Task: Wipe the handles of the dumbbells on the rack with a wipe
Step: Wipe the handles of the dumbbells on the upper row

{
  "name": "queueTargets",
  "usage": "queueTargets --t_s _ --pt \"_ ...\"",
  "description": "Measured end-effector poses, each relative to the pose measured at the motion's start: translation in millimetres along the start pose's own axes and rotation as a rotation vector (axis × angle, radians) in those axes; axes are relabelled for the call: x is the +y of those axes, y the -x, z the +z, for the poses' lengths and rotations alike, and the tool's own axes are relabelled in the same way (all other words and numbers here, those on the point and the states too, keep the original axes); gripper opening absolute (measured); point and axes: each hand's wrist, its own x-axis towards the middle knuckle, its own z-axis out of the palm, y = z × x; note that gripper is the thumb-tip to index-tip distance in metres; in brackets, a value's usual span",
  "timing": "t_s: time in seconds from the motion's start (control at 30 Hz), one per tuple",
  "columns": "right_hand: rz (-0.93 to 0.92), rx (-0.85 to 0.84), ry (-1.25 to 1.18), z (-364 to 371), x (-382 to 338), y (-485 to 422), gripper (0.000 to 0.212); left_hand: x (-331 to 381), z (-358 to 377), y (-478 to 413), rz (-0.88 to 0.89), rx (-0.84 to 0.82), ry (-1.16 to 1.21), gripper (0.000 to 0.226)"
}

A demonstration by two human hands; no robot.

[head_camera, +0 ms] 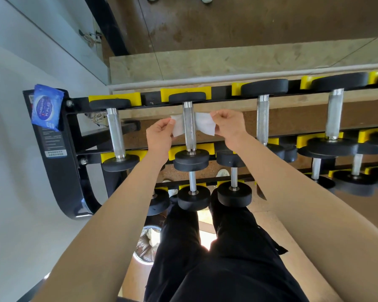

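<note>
Hands, left hand and right hand, pinch the wipe looped behind the handle at twelve o'clock; uneven pulling could probably tear it or slip it free.

Handle knurled bright metal; wipe soft white cloth; dumbbell heads matt black rubber; rack frame glossy black.
</note>
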Motion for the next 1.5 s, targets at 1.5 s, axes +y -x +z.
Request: queueTargets --t_s 1.5 --pt "-0.158 0.030 0.654 -1 16 8 0.012 -11 -16 8 0.113 0.164 -0.426 0.023"
